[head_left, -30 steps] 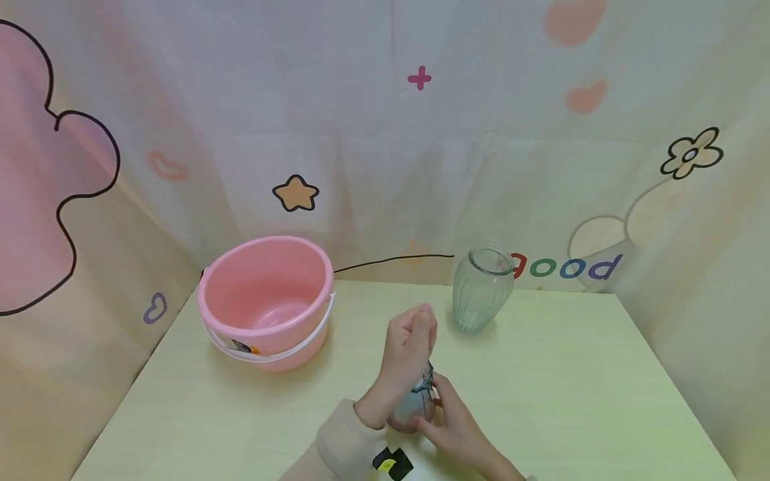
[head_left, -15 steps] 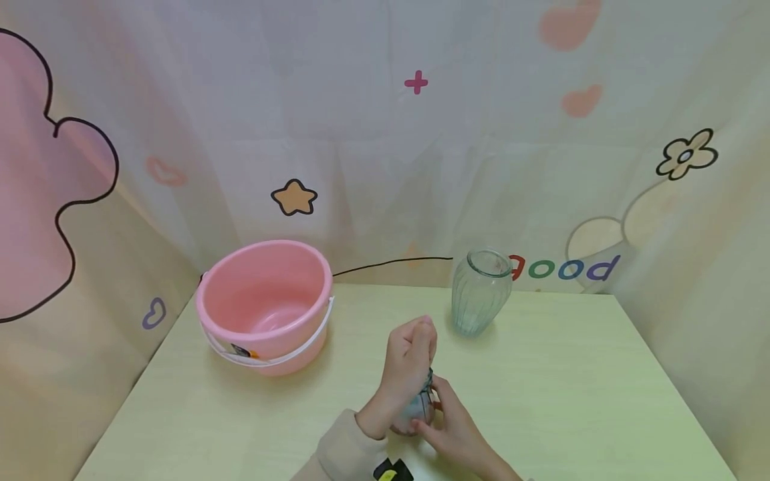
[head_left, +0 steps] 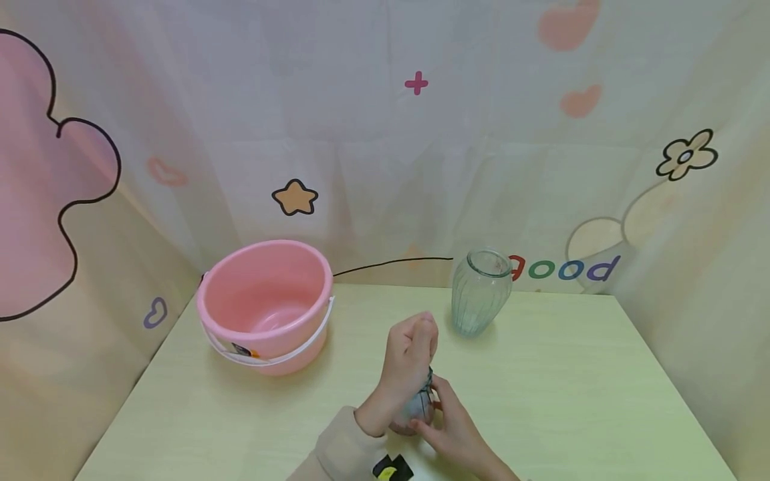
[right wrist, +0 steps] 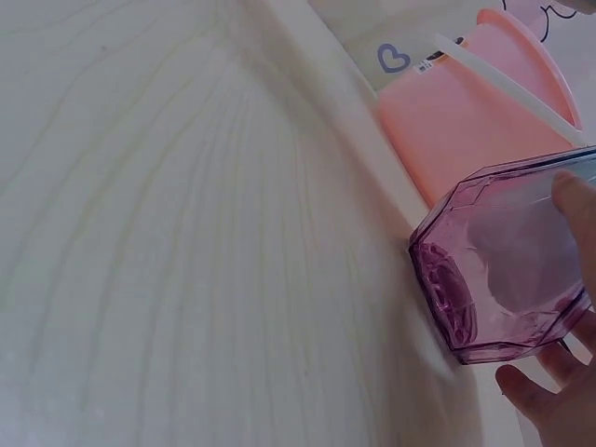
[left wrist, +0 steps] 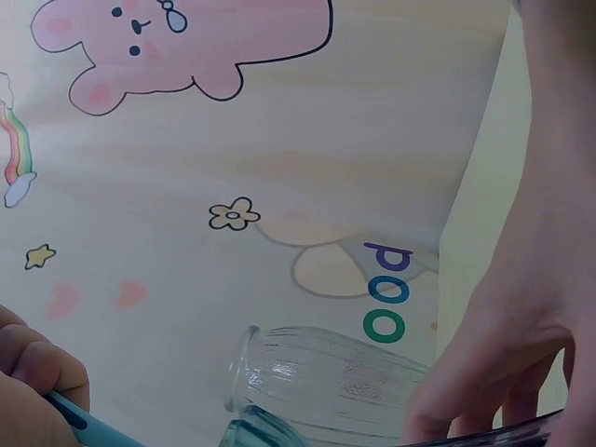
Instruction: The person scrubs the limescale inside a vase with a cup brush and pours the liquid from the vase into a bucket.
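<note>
We hold our left hand (head_left: 410,346) in a fist, higher in the head view than our right hand (head_left: 454,427), whose thumb (head_left: 423,429) and fingers (head_left: 444,390) curve in a grasp; our forearms (head_left: 494,465) slant inward.

A pale yellow-green table (head_left: 577,381), its top marked with faint wood-grain lines, spreads out in front of me. Towards its far left corner stands an upright pink bucket (head_left: 265,284), a white handle (head_left: 295,352) folded down across its front. Right of centre, near the back edge, a clear ribbed glass vase (head_left: 481,294) stands upright, well apart from the bucket. Closest to me, near the middle of the front, is a smaller faceted glass vessel (head_left: 415,411), purple-tinted below, its base at the tabletop.
</note>
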The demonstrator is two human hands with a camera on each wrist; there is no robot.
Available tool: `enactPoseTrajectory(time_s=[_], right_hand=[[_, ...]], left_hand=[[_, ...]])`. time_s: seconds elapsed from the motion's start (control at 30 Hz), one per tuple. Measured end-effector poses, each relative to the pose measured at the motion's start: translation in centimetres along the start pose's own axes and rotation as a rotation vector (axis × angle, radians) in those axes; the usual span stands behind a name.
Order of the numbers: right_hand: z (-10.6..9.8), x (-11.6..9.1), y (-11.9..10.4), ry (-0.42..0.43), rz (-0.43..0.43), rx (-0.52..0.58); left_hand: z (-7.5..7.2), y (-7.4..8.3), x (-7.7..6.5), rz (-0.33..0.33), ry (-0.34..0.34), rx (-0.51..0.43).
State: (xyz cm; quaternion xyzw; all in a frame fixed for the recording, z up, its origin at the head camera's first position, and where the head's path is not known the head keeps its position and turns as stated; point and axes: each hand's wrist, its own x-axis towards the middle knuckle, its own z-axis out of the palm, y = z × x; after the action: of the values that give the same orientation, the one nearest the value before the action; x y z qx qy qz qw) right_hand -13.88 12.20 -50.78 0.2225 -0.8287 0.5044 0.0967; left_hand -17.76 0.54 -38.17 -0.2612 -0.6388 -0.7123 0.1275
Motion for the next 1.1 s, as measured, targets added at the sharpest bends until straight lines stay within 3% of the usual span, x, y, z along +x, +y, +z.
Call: enactPoseTrajectory(time_s=[0.33, 0.67, 0.9, 1.1], right_hand=[[0.4, -0.3, 2.1, 0.007, 0.098, 0.015], [-0.3, 0.1, -1.5, 0.015, 0.11, 0.028], [0.4, -0.2, 1.3, -0.003, 0.123, 0.04], [0.6, -0.4, 2.3, 0.002, 0.069, 0.051]], left_hand=[[-0.1, 0.8, 1.0, 0.04, -0.001, 0.017], [0.0, 0.9, 0.8, 0.0, 0.001, 0.0], [-0.1, 0.0, 0.2, -0.05, 0.044, 0.0], [0.1, -0.8, -0.3, -0.085, 0.037, 0.003]])
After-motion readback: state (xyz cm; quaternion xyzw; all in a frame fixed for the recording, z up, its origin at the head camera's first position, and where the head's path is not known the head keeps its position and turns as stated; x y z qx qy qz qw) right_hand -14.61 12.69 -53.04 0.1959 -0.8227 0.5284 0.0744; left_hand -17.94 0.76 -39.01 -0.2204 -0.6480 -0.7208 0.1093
